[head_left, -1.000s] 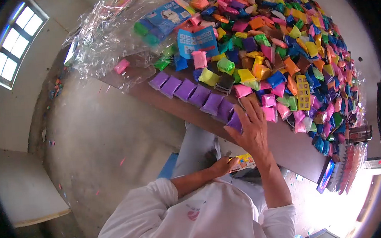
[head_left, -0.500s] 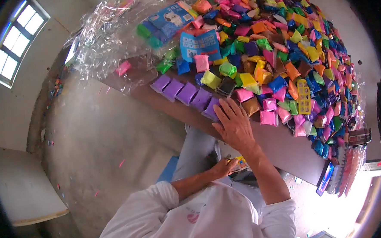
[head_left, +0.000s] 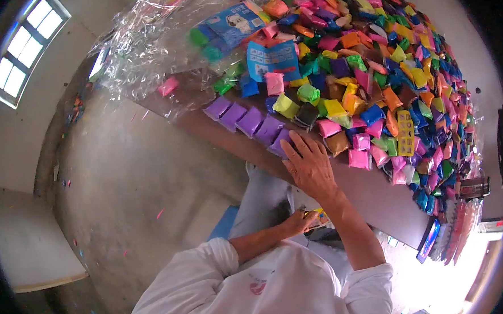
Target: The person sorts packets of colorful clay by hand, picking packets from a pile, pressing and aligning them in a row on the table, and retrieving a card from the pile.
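A row of several purple clay-like packets [head_left: 250,122] lies along the near edge of the brown table [head_left: 373,202]. My right hand [head_left: 310,168] rests over the right end of this row, fingers stretched out and slightly spread. Its fingertips touch or partly cover the last purple packet [head_left: 279,144]. Low by my lap, my left hand [head_left: 296,223] is closed around a small yellow printed item [head_left: 321,219]; its far part is hidden behind my right forearm. Just beyond my right fingers lie a brown packet [head_left: 337,144] and a black packet [head_left: 306,116].
A large heap of colourful packets [head_left: 373,82] covers the table's far side. Clear plastic wrap [head_left: 144,60] and a blue printed bag [head_left: 236,24] sit at the left. A blue card [head_left: 272,62] lies on the packets. A phone-like device [head_left: 428,240] is at the right corner.
The view has shifted slightly, so the table things appear a little further right. Both hands keep nearly the same pose; the purple row looks unchanged.
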{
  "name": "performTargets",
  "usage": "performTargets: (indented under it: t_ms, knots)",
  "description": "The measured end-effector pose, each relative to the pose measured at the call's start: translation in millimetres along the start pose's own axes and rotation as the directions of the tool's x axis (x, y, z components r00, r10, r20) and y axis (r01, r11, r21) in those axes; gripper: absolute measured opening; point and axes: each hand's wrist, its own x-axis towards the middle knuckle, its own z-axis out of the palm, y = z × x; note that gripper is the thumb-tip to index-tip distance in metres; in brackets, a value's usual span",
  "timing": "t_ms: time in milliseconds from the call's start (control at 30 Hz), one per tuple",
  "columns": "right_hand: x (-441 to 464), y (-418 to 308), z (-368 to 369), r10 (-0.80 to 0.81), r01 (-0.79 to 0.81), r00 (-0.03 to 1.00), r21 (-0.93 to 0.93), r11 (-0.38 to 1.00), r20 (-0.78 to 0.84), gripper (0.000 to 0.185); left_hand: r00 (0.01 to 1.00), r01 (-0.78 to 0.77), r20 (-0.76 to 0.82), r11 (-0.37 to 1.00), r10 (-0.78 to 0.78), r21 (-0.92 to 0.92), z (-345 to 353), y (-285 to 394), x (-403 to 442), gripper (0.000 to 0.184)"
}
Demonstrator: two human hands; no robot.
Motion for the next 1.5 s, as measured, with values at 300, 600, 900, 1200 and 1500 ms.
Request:
performTargets:
  t_ms: [300, 600, 900, 1200, 1500]
  knots:
    - [6.0, -5.6, -1.6, 0.009, -0.002, 0.992, 0.055, 0.998, -0.127, 0.041, 0.918, -0.175, -0.231, 0.854, 0.321, 0.490, 16.5, -25.3, -1.3, 0.028]
    - [-172.4, -19.5, -61.2, 0.535, -0.471, 0.828, 0.310, 0.826, -0.168, 0.012, 0.950, 0.179, -0.177, 0.910, -0.259, -0.374, 2.8, 7.5, 3.4, 0.046]
    - [-272.0, -37.1, -12.2, 0.966, -0.587, 0.105, 0.799, -0.132, 0.237, 0.024, 0.836, 0.531, 0.255, 0.833, -0.486, -0.152, -8.7, 62.0, 23.2, 0.059]
    - [-260.2, -28.7, 12.3, 0.913, -0.750, 0.404, 0.589, 0.300, 0.049, 0.016, 0.896, 0.394, 0.281, 0.907, -0.344, -0.148, 5.7, 53.9, 16.8, 0.052]
    - [-252.4, 43.8, 79.2, 0.639, -0.544, 0.766, 0.456, 0.705, -0.074, 0.016, 0.890, 0.448, 0.114, 0.801, -0.441, -0.396, 4.3, 33.0, 15.3, 0.049]
